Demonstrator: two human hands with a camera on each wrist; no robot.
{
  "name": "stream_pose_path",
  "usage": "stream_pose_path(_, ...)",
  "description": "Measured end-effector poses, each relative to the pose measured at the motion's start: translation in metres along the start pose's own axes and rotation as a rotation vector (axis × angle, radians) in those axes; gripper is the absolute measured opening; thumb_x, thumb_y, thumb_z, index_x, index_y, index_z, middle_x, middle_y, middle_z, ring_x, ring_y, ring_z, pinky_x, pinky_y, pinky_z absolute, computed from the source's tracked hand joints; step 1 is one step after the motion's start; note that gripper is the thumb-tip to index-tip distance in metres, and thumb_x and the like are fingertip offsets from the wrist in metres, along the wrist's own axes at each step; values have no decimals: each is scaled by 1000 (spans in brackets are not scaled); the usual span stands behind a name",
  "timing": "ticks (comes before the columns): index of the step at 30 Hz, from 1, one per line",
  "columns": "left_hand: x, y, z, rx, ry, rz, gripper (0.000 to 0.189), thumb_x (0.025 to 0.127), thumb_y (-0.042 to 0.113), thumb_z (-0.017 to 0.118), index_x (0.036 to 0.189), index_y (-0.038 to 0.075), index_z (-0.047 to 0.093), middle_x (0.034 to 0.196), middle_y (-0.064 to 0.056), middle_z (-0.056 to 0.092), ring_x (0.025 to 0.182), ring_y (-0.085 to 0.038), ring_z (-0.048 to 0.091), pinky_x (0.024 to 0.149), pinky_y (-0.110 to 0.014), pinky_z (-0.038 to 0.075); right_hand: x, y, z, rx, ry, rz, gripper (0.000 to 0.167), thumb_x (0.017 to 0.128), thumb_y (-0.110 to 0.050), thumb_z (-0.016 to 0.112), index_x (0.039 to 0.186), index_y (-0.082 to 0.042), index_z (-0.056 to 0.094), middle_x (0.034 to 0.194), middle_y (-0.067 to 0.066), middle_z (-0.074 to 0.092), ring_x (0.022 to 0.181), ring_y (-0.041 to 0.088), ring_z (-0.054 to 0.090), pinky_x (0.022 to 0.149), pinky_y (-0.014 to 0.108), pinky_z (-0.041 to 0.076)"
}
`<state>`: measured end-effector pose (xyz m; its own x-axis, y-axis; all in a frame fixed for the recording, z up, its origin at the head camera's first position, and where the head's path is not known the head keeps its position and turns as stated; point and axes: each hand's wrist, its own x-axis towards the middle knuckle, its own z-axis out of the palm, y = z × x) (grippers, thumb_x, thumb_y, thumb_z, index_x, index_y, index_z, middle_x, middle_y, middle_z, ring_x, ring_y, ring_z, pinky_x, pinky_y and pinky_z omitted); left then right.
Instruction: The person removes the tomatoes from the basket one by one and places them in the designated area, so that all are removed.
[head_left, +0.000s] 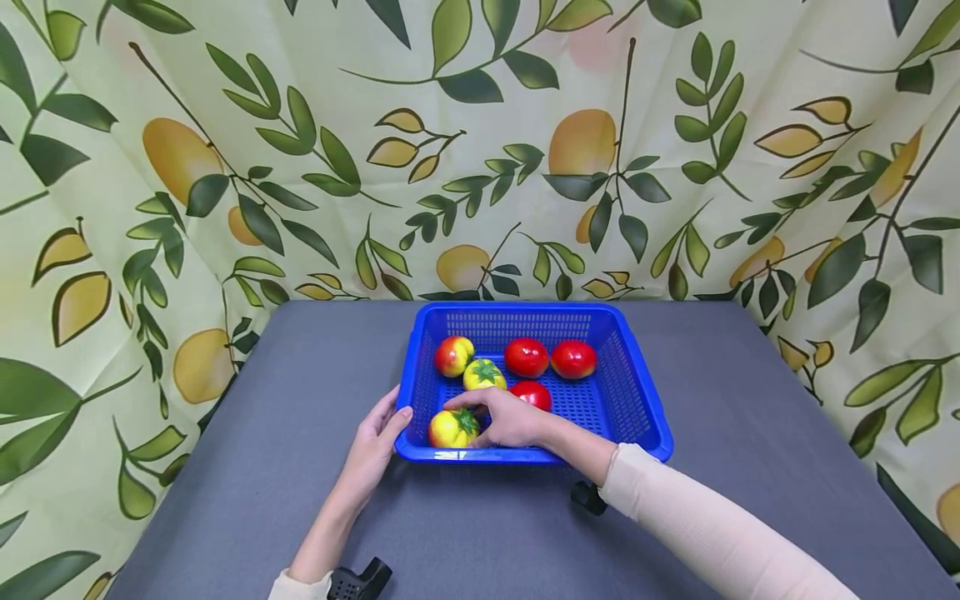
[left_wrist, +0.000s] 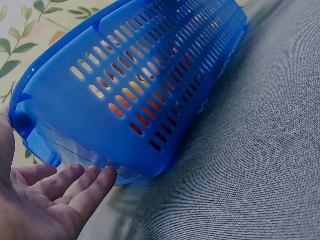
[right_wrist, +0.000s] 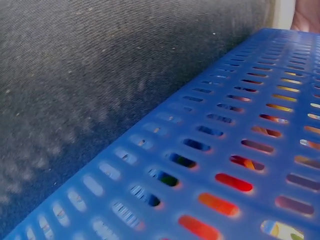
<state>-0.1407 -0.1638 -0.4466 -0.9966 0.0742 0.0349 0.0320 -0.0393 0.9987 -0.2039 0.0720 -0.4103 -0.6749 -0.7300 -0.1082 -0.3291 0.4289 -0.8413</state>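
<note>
A blue plastic basket [head_left: 645,392] with slotted walls stands on the grey table, holding glossy fruit. My left hand [head_left: 380,427] holds its left rim near the front corner, thumb over the top and fingers outside; the left wrist view shows those fingers [left_wrist: 95,192] under the rim. Inside, my right hand [head_left: 510,417] grips a yellow-and-red tomato [head_left: 450,429] with a green leafy top, in the front left corner. Behind it lie another yellow tomato [head_left: 483,375] and a red-and-yellow fruit [head_left: 454,357]. The front basket wall [right_wrist: 200,125] hides the right hand's fingers in the right wrist view.
Three red fruits, at the back [head_left: 527,357], back right [head_left: 573,359] and middle [head_left: 532,394], lie in the basket. The grey tabletop [head_left: 315,358] extends around it. A leaf-patterned cloth [head_left: 480,150] hangs behind and at both sides.
</note>
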Motion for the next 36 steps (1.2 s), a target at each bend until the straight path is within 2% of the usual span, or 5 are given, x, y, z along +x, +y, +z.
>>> stream_pose_path(5,-1,-1,-1,15,11,-1,55,102,27,55,148,1,39,141,-20,49,123,-32,52,92,-28,48,2,4,1,-30,-6,-9,59,82,1,76,137,-13,59,129,-2,58,115,19,52,97,40,45)
stream_pose_path(12,-1,-3,0,20,16,-23,54,101,28,57,147,4,41,137,-18,53,118,-30,56,90,-30,50,1,-2,1,-81,-30,3,60,83,2,75,139,-12,56,134,1,56,122,22,49,100,41,43)
stream_pose_path(17,0,-3,1,20,4,-8,52,102,26,55,147,3,41,136,-20,54,117,-33,56,89,-30,50,-2,-10,-4,-154,-47,48,62,83,1,76,139,-15,56,133,1,55,121,22,49,99,43,44)
stream_pose_path(25,-1,-2,0,18,3,-13,51,103,27,54,146,2,42,136,-21,53,116,-34,56,88,-30,51,-6,-25,-8,-214,-123,175,67,85,-2,73,145,-21,49,131,2,53,116,21,49,95,42,46)
stream_pose_path(36,1,-6,-1,11,0,-7,50,103,27,54,145,3,42,134,-21,54,113,-34,58,86,-32,52,-2,-32,-4,-311,-85,194,60,85,0,73,140,-12,53,120,3,59,106,20,52,97,41,45)
